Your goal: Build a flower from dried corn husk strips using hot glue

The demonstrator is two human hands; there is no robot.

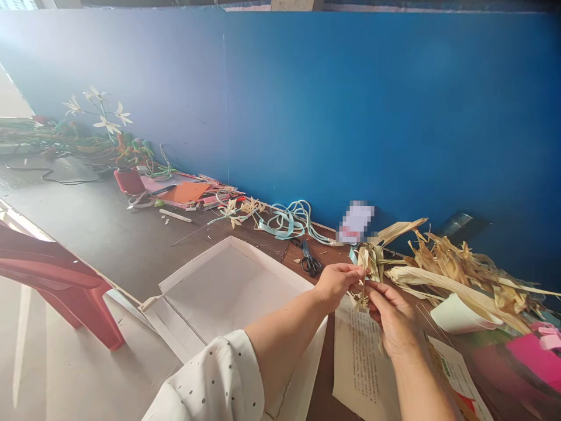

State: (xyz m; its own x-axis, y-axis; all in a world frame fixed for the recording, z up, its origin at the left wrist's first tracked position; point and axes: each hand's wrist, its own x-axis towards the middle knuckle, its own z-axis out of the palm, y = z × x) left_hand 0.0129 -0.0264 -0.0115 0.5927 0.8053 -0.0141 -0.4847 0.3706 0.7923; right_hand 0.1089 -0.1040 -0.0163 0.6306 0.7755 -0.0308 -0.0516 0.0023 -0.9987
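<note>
Through the head camera, I'm seeing the left hand (335,285) and right hand (392,314) pinching a dry husk piece (361,303) above the printed sheet (358,354); hard tugging could be splitting it. Scissors (310,261) and an open box (236,286) are lying leftward, while loose husks (458,257) and 1 tilted cup (462,314) are crowding the right.

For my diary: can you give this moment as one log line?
left fingers: pinching husk piece | right fingers: on same piece | to their right: dried husks, pale cup | to their left: black scissors
</note>
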